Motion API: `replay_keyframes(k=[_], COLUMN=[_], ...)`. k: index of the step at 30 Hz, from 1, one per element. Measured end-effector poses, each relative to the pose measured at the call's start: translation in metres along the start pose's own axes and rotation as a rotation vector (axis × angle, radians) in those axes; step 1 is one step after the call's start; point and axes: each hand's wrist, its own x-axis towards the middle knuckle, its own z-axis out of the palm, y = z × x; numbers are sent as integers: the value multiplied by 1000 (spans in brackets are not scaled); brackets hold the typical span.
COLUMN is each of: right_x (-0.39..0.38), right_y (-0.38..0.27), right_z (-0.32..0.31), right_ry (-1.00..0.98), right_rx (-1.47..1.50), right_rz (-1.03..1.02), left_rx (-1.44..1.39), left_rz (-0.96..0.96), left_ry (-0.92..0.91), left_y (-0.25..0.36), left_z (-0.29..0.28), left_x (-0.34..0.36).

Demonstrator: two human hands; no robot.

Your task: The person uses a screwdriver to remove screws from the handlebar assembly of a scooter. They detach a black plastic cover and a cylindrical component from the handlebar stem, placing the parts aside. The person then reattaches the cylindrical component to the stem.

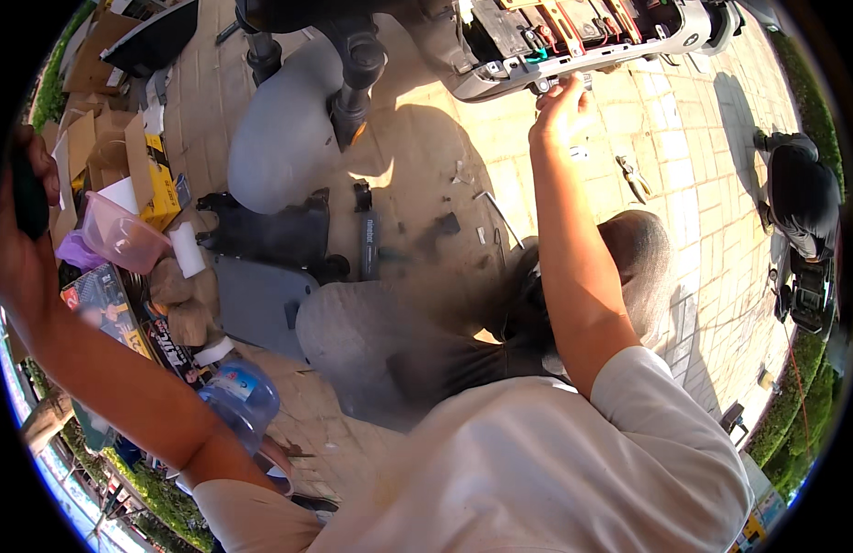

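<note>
Grey open housing [620,53], orange strips [562,29] inside.
Your right hand [563,106] meets its rim, grip unclear; your left hand [23,249] curls round a dark thing [28,201]; paving [671,138] spreads rightward.

Off-white T-shirt [537,461] on this one, I notice — soft cloth, loosely creased across the front, with short sleeves [685,433] over bare arms [583,249] and hands [565,115] — then dark grey trousers [454,355], speckled and paler over both rounded knees [348,318]

The paved ground [712,241] bears pliers [634,178] and a bent metal rod [505,220].
</note>
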Motion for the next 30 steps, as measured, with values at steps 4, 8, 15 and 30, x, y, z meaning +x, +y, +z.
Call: replay_keyframes(k=[4, 8, 15, 30], right_x=[-86, -141, -170, -176], right_y=[124, 164, 169, 195], right_z=[-118, -174, -165, -155], right_ry=[-356, -807, -1217, -1473], right_rx=[-1138, -1330, -1447, -1835], right_rz=[152, 206, -152, -311], left_rx=[-695, -1023, -1045, -887], left_rz=[-101, -334, -552, -591], left_ry=[406, 519, 604, 559], left_y=[-78, -79, -57, -67], left_z=[77, 151, 214, 223], left_x=[-93, -153, -163, -148])
